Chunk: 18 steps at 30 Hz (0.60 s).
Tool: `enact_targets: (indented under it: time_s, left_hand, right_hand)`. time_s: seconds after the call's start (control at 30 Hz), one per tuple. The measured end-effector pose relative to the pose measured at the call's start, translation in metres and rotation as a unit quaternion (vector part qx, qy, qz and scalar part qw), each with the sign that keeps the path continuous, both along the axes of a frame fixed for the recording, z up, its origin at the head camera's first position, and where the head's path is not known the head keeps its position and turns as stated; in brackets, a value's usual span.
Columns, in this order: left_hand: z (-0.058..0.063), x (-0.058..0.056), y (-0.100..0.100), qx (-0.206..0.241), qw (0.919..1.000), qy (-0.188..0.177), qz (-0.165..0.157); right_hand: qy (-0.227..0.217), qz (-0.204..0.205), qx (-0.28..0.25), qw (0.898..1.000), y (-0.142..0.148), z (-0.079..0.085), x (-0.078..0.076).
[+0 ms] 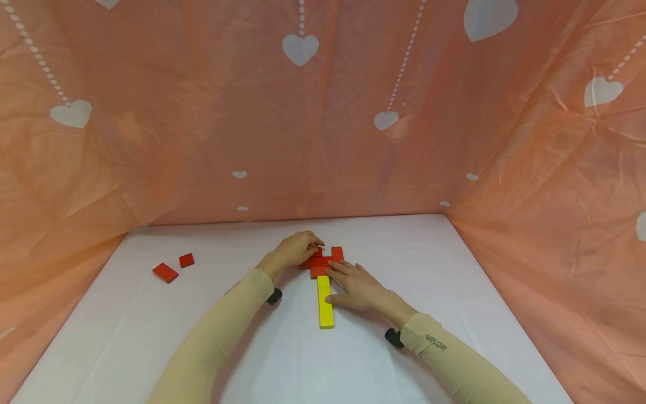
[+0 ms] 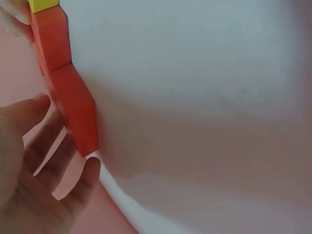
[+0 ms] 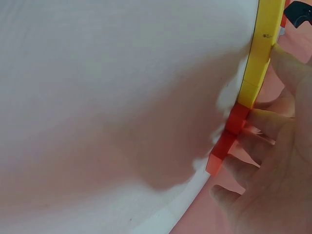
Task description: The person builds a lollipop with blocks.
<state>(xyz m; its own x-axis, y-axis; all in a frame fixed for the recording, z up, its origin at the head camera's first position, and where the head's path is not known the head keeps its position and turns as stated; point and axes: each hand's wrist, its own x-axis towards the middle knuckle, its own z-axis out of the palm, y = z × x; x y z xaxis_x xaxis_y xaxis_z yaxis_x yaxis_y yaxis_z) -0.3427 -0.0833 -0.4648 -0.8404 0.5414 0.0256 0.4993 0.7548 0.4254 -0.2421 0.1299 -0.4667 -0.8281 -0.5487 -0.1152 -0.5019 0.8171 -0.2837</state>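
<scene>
In the middle of the white table, red blocks (image 1: 318, 272) lie joined in a flat shape, with a small yellow block (image 1: 323, 281) and a long yellow block (image 1: 326, 317) in line below them. My left hand (image 1: 298, 248) is at the shape's upper left, thumb and fingertips at a small red block (image 1: 318, 252), holding it at the row's far edge. In the left wrist view that small block is hidden behind a nearer red block (image 2: 73, 105). My right hand (image 1: 359, 287) lies with extended fingers along the red blocks' right side, its thumb touching the long yellow block.
To the left, a red rectangular block (image 1: 165, 272) and a small red cube (image 1: 187, 260) lie apart on the table (image 1: 242, 370). An orange curtain (image 1: 343, 151) with white hearts stands behind the table and along both sides.
</scene>
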Motion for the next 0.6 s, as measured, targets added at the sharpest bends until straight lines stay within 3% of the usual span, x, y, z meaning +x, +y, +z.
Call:
enact_targets:
  time_s: [0.17,0.6]
  left_hand:
    - [-0.0003,0.0012,-0.0007,-0.004,0.9998,-0.018,-0.003]
    - [-0.0015,0.0016,-0.0010,0.005,0.9998,-0.013,-0.012]
  right_hand:
    - [0.005,0.004,0.002,1.000,0.0000,-0.0016,-0.0011]
    - [0.000,0.000,0.001,1.000,-0.0008,-0.0001,-0.0008]
